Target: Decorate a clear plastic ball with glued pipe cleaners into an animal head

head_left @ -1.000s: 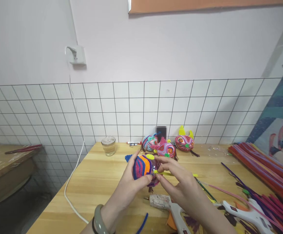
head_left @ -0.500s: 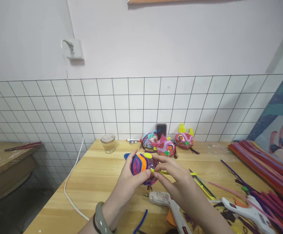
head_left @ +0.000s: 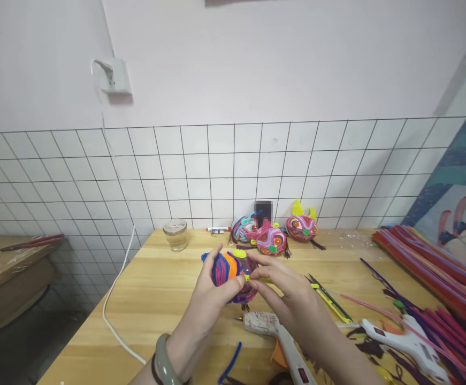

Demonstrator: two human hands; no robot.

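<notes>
My left hand (head_left: 206, 302) is closed around a rounded craft piece (head_left: 223, 269) covered in blue, purple, red and orange pipe cleaners, with a yellow oval (head_left: 239, 253) on top. Its thumb presses the near side. My right hand (head_left: 292, 291) pinches a yellow pipe cleaner (head_left: 247, 278) against the front of the piece, fingertips close to the left thumb. Most of the yellow strip is hidden by the right fingers. Just below the hands, a white glue gun (head_left: 260, 322) lies with its nozzle pointing left.
Several similar craft heads (head_left: 302, 228) stand by the tiled wall. A glass cup (head_left: 175, 235) is at the back left. Pipe cleaner bundles (head_left: 429, 272), a second glue gun (head_left: 405, 342) and tweezers (head_left: 331, 302) lie on the right. A white cable (head_left: 114, 289) runs down the left side.
The yellow strip's end that stuck out beyond my right hand no longer shows there. Both hands keep their grip, and the view has shifted slightly.
</notes>
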